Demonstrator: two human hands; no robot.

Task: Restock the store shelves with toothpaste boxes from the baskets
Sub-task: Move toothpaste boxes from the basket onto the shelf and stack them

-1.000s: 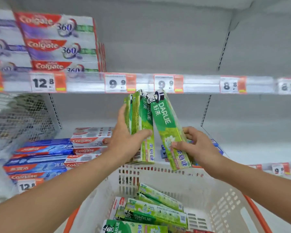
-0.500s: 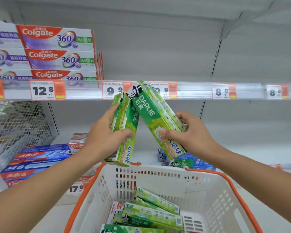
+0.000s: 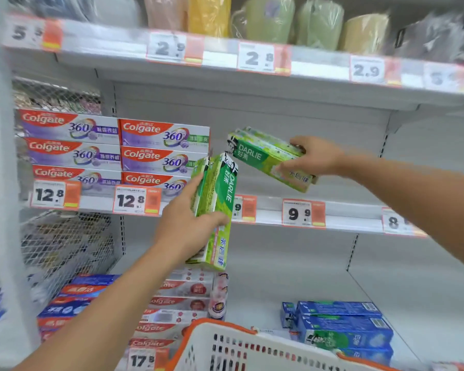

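My left hand (image 3: 188, 223) grips a bunch of green Darlie toothpaste boxes (image 3: 217, 199), held almost upright in front of the middle shelf's price rail (image 3: 346, 212). My right hand (image 3: 316, 156) holds more green Darlie boxes (image 3: 263, 156), tilted with their left end raised, over the bare right part of the middle shelf next to the stacked Colgate 360 boxes (image 3: 161, 153). The white basket with an orange rim (image 3: 247, 346) shows at the bottom; its contents are out of view.
Colgate boxes (image 3: 177, 303) and blue boxes (image 3: 343, 328) lie on the lower shelf. A wire mesh divider (image 3: 62, 247) stands at the left. Wrapped rolls (image 3: 273, 22) fill the top shelf. Price tags line each shelf edge.
Both hands have risen with their Darlie boxes from above the basket to the middle shelf's height. The right hand's boxes have swung toward level. The view has tilted up.
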